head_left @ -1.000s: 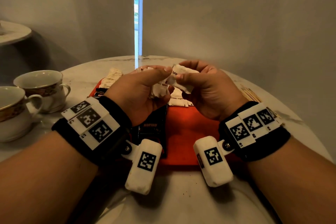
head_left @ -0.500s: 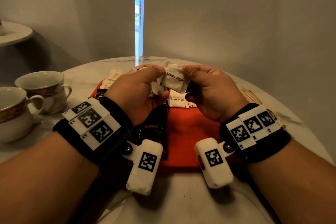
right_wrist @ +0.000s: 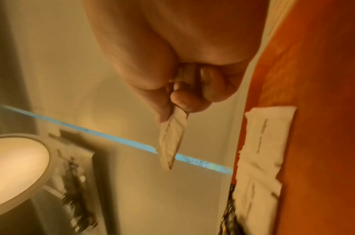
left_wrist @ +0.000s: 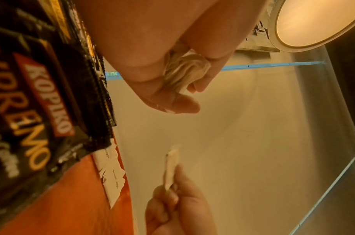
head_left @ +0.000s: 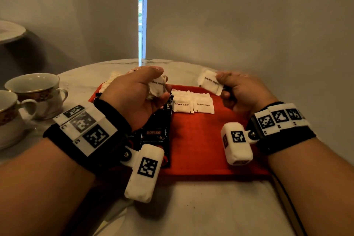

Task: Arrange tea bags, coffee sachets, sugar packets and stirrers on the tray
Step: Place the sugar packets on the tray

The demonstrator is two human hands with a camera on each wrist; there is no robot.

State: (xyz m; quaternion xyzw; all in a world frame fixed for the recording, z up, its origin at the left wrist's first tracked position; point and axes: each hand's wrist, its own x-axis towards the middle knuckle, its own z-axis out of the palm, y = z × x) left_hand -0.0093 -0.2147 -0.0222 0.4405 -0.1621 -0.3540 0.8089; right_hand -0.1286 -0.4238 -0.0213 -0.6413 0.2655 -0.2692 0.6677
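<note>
Partly done: flat red plastic tray (head_left: 201,140) carries black coffee sachets (head_left: 156,130) and two white paper sugar packets (head_left: 192,104). Right hand (head_left: 241,94) pinches another packet (head_left: 209,82) above the tray's far edge; left hand (head_left: 134,96) grips a crumpled bunch (head_left: 157,87). Stirrers not visibly placed.

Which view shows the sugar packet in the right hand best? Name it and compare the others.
The head view: the sugar packet faces the camera, its label readable, pinched by the right hand. The right wrist view shows the packet edge-on and blurred. The left wrist view shows only a thin, blurred edge.
</note>
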